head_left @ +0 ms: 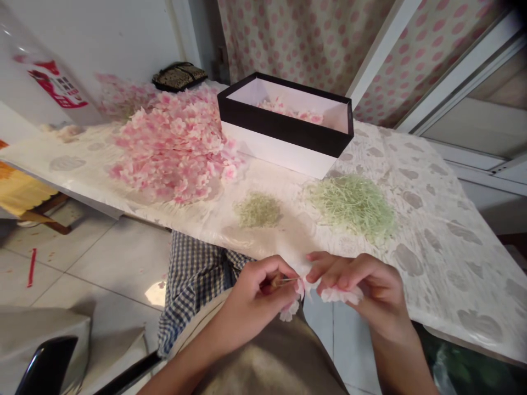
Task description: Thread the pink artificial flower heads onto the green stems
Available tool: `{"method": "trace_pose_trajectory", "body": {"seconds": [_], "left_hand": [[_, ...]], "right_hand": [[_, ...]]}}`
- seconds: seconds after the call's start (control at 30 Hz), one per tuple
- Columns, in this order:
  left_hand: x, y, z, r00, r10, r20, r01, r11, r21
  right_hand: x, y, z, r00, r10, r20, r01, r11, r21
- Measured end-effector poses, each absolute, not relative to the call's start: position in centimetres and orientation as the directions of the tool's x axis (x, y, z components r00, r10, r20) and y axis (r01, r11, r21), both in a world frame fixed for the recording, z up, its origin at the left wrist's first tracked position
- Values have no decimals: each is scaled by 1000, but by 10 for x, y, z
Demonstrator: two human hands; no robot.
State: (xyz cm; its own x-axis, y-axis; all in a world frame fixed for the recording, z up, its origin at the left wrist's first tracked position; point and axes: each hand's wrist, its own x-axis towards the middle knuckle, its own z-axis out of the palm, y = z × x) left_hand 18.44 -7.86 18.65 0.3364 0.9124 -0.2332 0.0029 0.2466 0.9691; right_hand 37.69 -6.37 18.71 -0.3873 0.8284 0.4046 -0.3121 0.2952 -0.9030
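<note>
Over my lap, just off the table's front edge, my left hand (274, 288) pinches a thin pale stem with pink and white artificial petals at its end. Some of those artificial petals (289, 311) hang below the fingers. Close on its right, my right hand (356, 282) is closed on white-pink flower petals (341, 295), which show under its fingertips. Between the two hands the petals nearly meet; whether they are joined I cannot tell. Beyond the hands lie a small heap of short greenish stems (259, 209) and a larger heap of pale green stems (356, 206).
A big pile of pink petals (177, 145) covers the table's left part. Behind stands an open black-and-white box (284, 134) with petals inside. A dark patterned pouch (180, 75) and a plastic bottle (53, 77) are at the back left. The tablecloth (436, 274) is patterned.
</note>
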Motion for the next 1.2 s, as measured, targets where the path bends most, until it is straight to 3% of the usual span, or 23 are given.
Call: {"method": "trace_pose_trajectory", "body": {"seconds": [0.2, 0.6, 0.9, 1.07, 1.2], "left_hand": [[183, -80, 192, 385, 896, -222, -40, 256, 966], [176, -83, 191, 436, 888, -148, 51, 140, 989], [176, -84, 184, 400, 913, -78, 44, 67, 997], [176, -82, 183, 380, 921, -85, -31, 105, 994], [175, -80, 183, 365, 924, -117, 45, 108, 993]], "right_hand": [[376, -65, 184, -478, 811, 338, -301, 210, -930], [377, -54, 186, -558, 766, 318, -169, 270, -948], [382, -44, 182, -711, 654, 258, -338, 4, -941], [382, -44, 179, -740, 631, 232, -317, -24, -948], [380, -44, 180, -723, 659, 206, -295, -25, -955]]}}
